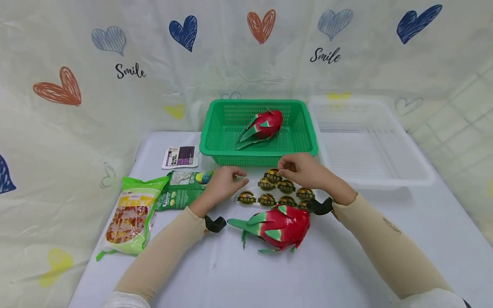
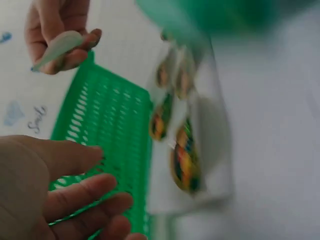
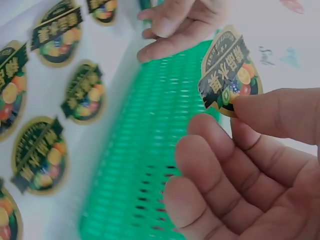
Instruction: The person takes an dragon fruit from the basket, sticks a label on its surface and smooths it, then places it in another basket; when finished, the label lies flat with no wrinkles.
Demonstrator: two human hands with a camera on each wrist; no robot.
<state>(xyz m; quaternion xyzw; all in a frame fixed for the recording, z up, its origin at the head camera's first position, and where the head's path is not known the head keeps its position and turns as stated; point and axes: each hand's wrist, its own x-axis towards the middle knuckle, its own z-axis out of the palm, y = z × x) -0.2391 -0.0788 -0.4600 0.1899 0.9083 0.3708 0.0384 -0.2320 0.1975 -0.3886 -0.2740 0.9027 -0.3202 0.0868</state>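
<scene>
Between thumb and forefinger my right hand (image 1: 306,170) pinches one sticker (image 3: 230,75), black and gold with printed fruit. Its pale back shows in the left wrist view. Below it lies the sticker sheet (image 1: 250,206), bearing several more of the same labels. My left hand (image 1: 224,185) hovers left of the sheet with loosely bent fingers and nothing in them, as the left wrist view (image 2: 82,200) also shows. A red dragon fruit (image 1: 290,226) with green scales lies on the table just in front of the sheet, between my wrists.
Behind the hands stands a green basket (image 1: 258,160) with another dragon fruit (image 1: 269,124) inside. To its right is a white basket (image 1: 377,182). On the left lie a green packet (image 1: 179,194), a yellow-green food bag (image 1: 129,218) and a small purple-and-white packet (image 1: 181,157).
</scene>
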